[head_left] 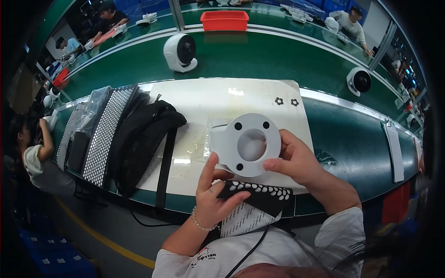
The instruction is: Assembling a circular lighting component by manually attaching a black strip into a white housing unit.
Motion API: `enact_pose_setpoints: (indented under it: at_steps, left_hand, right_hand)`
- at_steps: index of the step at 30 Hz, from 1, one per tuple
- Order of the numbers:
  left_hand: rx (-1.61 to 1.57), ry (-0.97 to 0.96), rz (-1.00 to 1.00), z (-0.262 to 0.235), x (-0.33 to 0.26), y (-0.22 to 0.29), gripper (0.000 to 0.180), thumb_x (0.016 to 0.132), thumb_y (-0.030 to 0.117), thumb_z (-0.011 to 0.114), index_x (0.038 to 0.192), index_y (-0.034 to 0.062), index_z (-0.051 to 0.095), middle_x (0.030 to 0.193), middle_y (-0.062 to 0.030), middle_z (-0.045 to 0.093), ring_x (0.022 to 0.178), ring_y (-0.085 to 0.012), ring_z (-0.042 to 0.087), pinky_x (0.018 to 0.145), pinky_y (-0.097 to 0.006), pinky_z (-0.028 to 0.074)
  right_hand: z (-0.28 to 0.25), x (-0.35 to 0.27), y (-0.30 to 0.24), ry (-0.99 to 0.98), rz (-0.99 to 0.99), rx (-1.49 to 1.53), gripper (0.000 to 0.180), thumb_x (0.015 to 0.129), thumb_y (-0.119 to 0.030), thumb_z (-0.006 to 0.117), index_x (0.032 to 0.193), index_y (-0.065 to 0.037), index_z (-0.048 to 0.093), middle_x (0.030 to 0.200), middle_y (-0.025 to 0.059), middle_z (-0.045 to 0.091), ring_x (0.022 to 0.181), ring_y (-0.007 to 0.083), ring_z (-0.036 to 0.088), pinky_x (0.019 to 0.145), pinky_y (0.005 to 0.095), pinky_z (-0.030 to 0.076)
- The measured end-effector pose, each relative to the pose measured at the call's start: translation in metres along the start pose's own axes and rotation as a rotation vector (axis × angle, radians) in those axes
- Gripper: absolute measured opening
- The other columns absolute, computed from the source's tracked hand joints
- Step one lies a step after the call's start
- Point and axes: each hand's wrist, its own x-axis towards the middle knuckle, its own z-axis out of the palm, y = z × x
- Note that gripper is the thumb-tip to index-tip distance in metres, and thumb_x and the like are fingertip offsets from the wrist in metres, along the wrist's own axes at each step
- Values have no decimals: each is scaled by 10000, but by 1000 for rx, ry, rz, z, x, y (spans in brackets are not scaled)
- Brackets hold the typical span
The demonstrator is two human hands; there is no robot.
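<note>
My right hand point(299, 162) grips a white round device base point(273, 146) by its right edge, the thumb pressed on its ring-shaped face. Three black round pads show on that face, around a recessed white centre. The base tilts toward me above the mat. My left hand point(211, 194) is at its lower left, index finger extended beside the edge and another finger bent below. A black sheet of stick-on pads with white spots point(264, 191) is between the left thumb and the other fingers, which are partly hidden. Its printed white backing point(248, 220) hangs near my shirt.
A white mat point(259, 95) covers the bench middle. On the left lie a black bag point(143, 125), dotted pad sheets point(104, 139) and clear plastic point(90, 111). White cameras point(178, 53) point(358, 82) stand on the green conveyor point(278, 55). A red bin point(225, 21) sits beyond; other people work around.
</note>
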Motion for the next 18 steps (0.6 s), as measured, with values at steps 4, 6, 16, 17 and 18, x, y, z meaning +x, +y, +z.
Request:
enact_pose_setpoints:
  at_steps: [4, 6, 16, 17, 18]
  left_hand:
    - [-53, -16, -17, -14, -5, 2, 382, 594, 177, 796, 636, -40, 485, 1244, -239, 421, 870, -241, 580, 706, -295, 485]
    - [-107, -12, -34, -23, -10, -2, 384, 593, 172, 795, 629, -39, 476, 1229, -237, 435, 881, -236, 576, 704, -294, 484]
    - [-257, 55, -374, -60, -24, -7, 419, 652, 173, 747, 964, -52, 582, 1115, -145, 523, 870, -182, 563, 756, -251, 448]
    - [-253, 55, -376, -63, -25, -7, 419, 652, 173, 747, 964, -52, 582, 1115, -145, 523, 870, -182, 563, 756, -251, 448]
    - [-310, 41, -455, -65, -26, -7, 442, 652, 173, 746, 992, -48, 571, 1113, -139, 524, 873, -179, 563, 761, -254, 445]
  right_hand:
    - [-27, 16, -14, 66, -95, 48, 374, 723, -80, 672, 1046, -35, 488, 925, 42, 571, 856, 112, 541, 798, 263, 429]
    - [-52, 36, -20, 187, -211, -33, 345, 748, -86, 646, 1055, -29, 499, 924, 49, 577, 833, 100, 539, 744, 250, 439]
    - [-229, 171, 48, 908, -349, -1883, 183, 785, -146, 496, 928, -83, 592, 866, 79, 543, 859, 265, 530, 695, 386, 442]
    - [-232, 176, 54, 888, -145, -1840, 187, 801, -157, 484, 932, -74, 588, 910, 91, 546, 892, 269, 534, 726, 390, 449]
    - [-236, 181, 59, 864, 55, -1789, 193, 818, -169, 472, 937, -66, 584, 954, 102, 549, 925, 273, 538, 757, 394, 455]
